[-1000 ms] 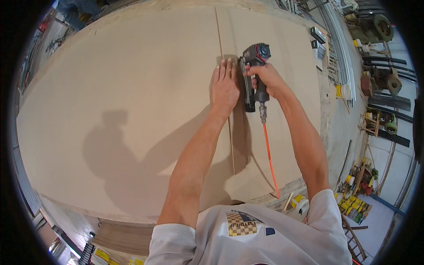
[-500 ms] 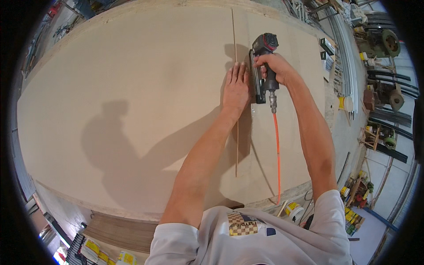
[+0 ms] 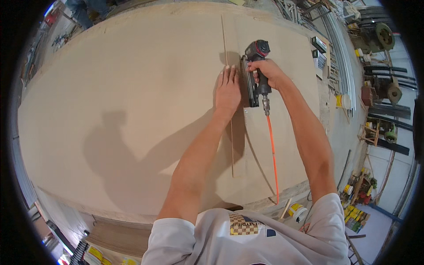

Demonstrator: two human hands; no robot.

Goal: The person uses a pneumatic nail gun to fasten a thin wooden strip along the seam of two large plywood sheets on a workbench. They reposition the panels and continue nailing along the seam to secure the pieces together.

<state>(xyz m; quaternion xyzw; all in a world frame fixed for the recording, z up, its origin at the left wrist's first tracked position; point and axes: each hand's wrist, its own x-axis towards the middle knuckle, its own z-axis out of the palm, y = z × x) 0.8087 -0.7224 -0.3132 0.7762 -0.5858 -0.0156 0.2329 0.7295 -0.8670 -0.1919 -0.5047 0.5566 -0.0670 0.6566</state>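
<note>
My left hand [image 3: 228,93] lies flat, fingers stretched forward, on a long thin strip [image 3: 232,150] that runs front to back over a wide beige board [image 3: 154,66]. To its right, my right hand [image 3: 271,73] is wrapped round the grip of a black and red air nail gun [image 3: 257,49]. The gun's long magazine stands close to the left hand's fingers. Whether its nose touches the board is hard to tell. An orange air hose [image 3: 273,152] runs from the fitting under the grip toward the board's near edge.
Small boxes [image 3: 319,44] sit at the board's right edge. Beyond are metal bars [image 3: 342,57], a white and yellow bucket [image 3: 342,101] and machines along the wall. Another bucket [image 3: 297,212] stands near my right side. A person's legs [image 3: 81,13] show at the far left.
The whole view has shifted slightly, with the board, strip and hands lower and further left in the picture. Both hands keep nearly the same place along the strip. More of the other person's legs shows.
</note>
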